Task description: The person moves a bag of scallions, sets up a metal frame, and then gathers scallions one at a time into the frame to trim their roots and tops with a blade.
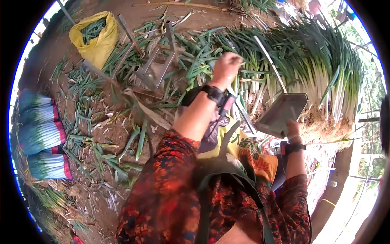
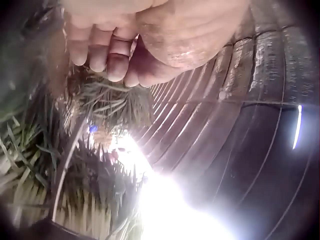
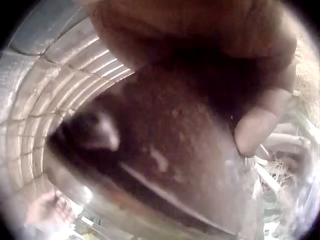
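Nearest to us, we see the red-and-black floral sleeves (image 1: 162, 173) of the person, with a yellow-and-orange printed plastic sheet (image 1: 262, 164) across the lap. The right hand (image 1: 294, 129) grips the near edge of a shallow, rectangular grey metal tray (image 1: 280, 116); the tray is off the ground, tilted, just beside the root ends of the heap of long leek-like plants with green leaves and white stems (image 1: 321, 77). A straight, pale metal bar (image 1: 270, 63) meets the tray's far edge in the head view — we cannot tell whether the two are joined. The left hand (image 1: 225, 69) is narrowed, its fingers curled toward the palm, between the heap and an angular grey metal frame (image 1: 158, 65). Around the frame we note loose green leaves (image 1: 79, 103) scattered on brown soil. Farther to the left lie three bundles of green-and-white stalks with red end bands (image 1: 40, 136); beyond the frame stands an open yellow woven sack (image 1: 97, 51) — green leaves show inside its mouth.
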Demonstrator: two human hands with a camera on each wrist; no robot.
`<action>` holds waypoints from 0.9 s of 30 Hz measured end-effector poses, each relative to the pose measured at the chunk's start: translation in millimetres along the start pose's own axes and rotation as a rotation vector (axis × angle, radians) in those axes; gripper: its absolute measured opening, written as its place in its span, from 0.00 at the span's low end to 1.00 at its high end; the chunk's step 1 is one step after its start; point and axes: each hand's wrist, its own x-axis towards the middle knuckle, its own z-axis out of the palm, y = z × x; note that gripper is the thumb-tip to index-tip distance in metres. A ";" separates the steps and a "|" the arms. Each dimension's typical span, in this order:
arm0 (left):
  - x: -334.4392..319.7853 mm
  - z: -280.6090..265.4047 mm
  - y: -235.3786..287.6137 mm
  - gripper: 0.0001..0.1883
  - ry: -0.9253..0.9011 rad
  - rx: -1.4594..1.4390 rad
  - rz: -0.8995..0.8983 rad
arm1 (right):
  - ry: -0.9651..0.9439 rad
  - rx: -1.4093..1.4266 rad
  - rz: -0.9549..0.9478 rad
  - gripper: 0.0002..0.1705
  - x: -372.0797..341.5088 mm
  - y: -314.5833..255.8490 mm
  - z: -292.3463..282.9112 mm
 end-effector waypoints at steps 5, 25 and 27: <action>35.6 -76.7 -76.5 0.25 0.121 0.248 -0.094 | -0.141 0.457 0.076 0.09 -27.1 -49.5 -7.3; -108.0 -223.7 -222.7 0.27 -0.011 -0.063 -0.867 | -0.209 -1.169 -0.972 0.09 0.6 21.8 163.2; -110.3 -226.6 -221.9 0.27 -0.027 -0.024 -0.890 | -0.242 -1.152 -0.939 0.10 -7.0 22.9 166.7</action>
